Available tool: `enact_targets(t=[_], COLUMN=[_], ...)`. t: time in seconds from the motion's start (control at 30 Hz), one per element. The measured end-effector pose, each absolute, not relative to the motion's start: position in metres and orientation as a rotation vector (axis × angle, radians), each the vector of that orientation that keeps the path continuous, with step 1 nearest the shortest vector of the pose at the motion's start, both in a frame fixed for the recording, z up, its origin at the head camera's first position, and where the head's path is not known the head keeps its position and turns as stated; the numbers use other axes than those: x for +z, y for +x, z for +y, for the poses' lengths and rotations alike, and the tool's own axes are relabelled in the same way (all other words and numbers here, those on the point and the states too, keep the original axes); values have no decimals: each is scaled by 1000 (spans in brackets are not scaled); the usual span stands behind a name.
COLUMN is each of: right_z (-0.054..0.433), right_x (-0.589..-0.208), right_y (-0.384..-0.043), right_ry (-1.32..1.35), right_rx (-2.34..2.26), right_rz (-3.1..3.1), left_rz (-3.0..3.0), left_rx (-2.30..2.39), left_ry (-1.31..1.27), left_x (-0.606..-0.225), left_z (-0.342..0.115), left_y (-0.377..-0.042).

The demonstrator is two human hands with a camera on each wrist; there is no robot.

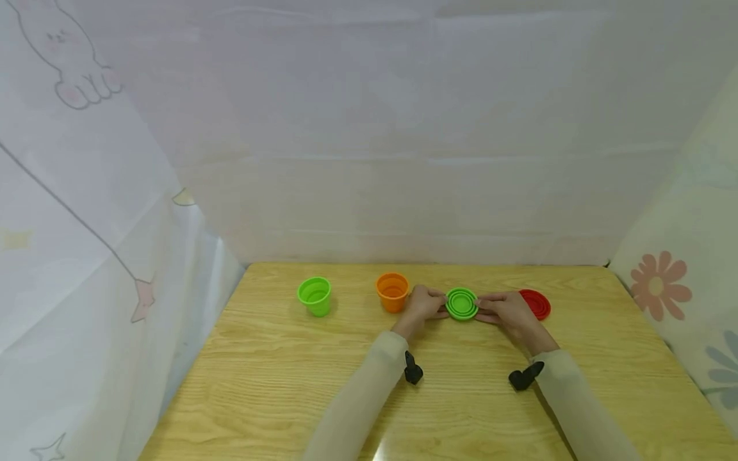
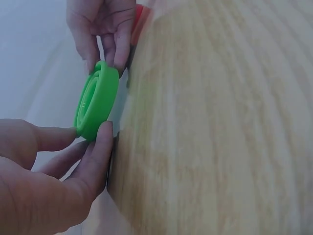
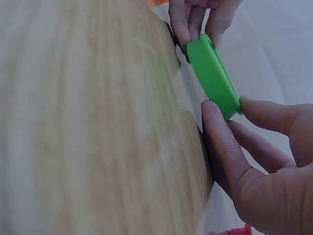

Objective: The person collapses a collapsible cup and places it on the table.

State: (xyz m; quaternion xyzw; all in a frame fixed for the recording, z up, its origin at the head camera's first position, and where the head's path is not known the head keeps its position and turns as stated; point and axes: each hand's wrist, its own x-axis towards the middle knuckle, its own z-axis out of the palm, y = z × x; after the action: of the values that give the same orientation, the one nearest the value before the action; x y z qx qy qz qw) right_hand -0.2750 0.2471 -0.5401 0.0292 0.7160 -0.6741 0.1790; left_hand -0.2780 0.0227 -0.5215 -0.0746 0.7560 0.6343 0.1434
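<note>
Between my two hands is a collapsed green folding cup point(image 1: 461, 304), its nested rings facing up in the head view. My left hand point(image 1: 423, 303) pinches its left rim between thumb and fingers. On the opposite side my right hand point(image 1: 510, 310) pinches the rim in the same manner. Both wrist views show the flat green cup point(image 2: 100, 100) held just above the wooden tabletop, thumbs at the upper rim and fingers below. A collapsed red folding cup point(image 1: 537, 304) lies beside my right hand, partly covered by it. An expanded orange folding cup point(image 1: 393, 294) stands just left of my left hand.
An expanded green folding cup point(image 1: 314, 296) stands farther left on the wooden table point(image 1: 259, 397). Light patterned sheets hang behind the table's back edge and along both sides. A black wrist strap point(image 1: 412, 370) sits at my left cuff, another point(image 1: 526, 376) at my right.
</note>
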Motion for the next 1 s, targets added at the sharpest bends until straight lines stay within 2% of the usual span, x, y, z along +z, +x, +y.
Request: enact_targets(t=[0.2, 0.47, 0.77, 1.0], right_z=[247, 252, 247, 247], right_x=[-539, -544, -536, -536], right_y=[-280, -289, -291, -293], right_ry=[87, 112, 89, 78], right_rx=[-1854, -1757, -1591, -1587], right_rz=[2041, 2154, 2314, 2285], left_rz=[2188, 2495, 2805, 2816], left_rx=[1766, 1531, 1262, 1288], left_ry=[-241, -187, -115, -12], left_x=[-519, -526, -567, -553], left_z=[21, 31, 42, 33], left_y=[-283, -287, -312, -301])
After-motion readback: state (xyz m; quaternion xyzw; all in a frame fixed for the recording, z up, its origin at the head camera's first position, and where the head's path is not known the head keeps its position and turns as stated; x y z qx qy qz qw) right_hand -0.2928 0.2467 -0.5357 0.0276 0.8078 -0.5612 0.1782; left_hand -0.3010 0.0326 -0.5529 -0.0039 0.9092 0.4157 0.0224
